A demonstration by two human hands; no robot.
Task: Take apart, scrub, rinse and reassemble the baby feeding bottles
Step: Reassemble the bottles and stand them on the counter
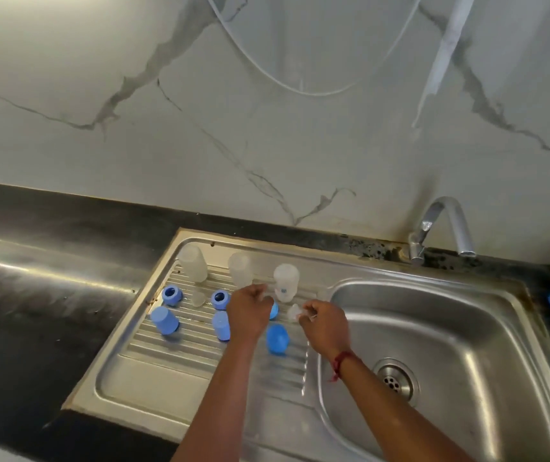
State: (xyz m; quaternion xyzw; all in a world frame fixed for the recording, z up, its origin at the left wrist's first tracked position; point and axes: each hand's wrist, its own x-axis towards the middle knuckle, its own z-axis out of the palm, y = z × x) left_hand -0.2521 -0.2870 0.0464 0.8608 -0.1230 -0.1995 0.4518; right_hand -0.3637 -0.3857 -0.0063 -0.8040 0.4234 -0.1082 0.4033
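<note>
A: Right hand (325,323) pinches a clear teat (294,311) over the drainboard (167,371), just beside the upturned bottles (286,281).

B: Left hand (248,313) curls nearby; whether it holds anything is unclear. Best to seat that teat squarely in a blue ring (220,299).

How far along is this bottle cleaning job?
Taking apart looks done: bottle bodies, blue rings and caps stand separately on the drainboard. In hand: the right hand pinches a clear teat; the left hand hovers beside it. Left: reassembly, no bottle is closed. Whether scrubbing is finished cannot be told.
</note>
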